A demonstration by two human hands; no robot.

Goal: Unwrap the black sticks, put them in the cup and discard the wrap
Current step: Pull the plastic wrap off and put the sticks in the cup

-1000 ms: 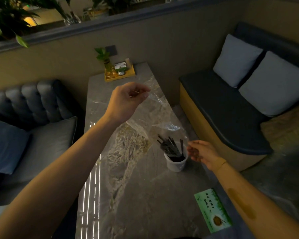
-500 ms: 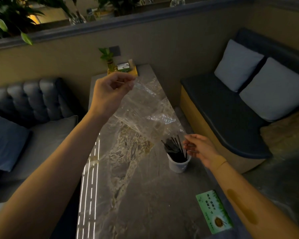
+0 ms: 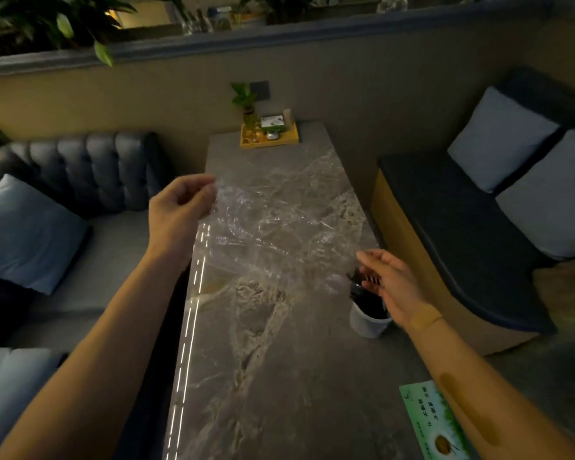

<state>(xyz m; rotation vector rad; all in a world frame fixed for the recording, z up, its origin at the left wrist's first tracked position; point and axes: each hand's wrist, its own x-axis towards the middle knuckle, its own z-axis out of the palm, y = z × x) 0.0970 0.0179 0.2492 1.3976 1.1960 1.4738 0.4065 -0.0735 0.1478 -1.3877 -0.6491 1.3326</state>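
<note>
A clear plastic wrap (image 3: 273,234) hangs stretched in the air above the marble table (image 3: 273,376). My left hand (image 3: 180,210) pinches its upper left corner. My right hand (image 3: 389,283) is at the wrap's lower right edge, fingers loosely curled; whether it holds the edge I cannot tell. Just behind that hand a white cup (image 3: 367,322) stands near the table's right edge with several black sticks (image 3: 362,290) upright in it, partly hidden by my fingers.
A yellow tray (image 3: 289,139) with a small plant and a card box sits at the table's far end. A green leaflet (image 3: 432,423) lies at the near right edge. Sofas with cushions flank the table on both sides.
My left hand has dropped lower and pulled the wrap left, spreading it wider. The view has shifted, so the cup and my right hand now appear further right.
</note>
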